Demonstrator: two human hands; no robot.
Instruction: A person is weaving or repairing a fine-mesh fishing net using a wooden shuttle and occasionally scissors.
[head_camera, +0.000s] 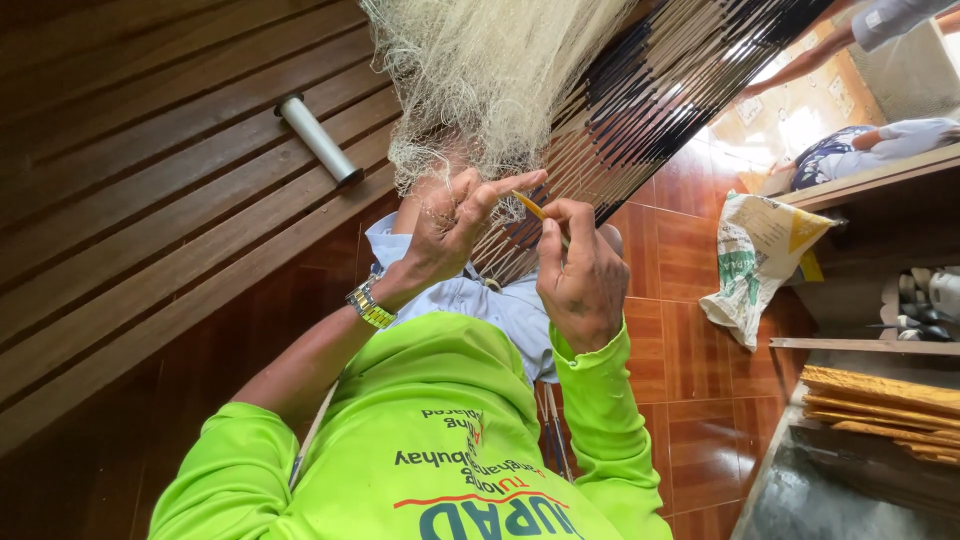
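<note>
Left hand (450, 225) pinches the pale, fine-meshed fishing net (490, 80) with curled fingers; right hand (580, 275) closes around a thin yellow netting needle (530, 207).

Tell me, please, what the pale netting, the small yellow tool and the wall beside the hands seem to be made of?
Netting: fine pale filament, probably nylon; thin glossy strands in an open mesh, pinched by the left hand.
Yellow tool: likely plastic or bamboo; slim and smooth, mostly hidden by the right hand.
Wall: varnished wood; dark planks with grain and sheen.
</note>
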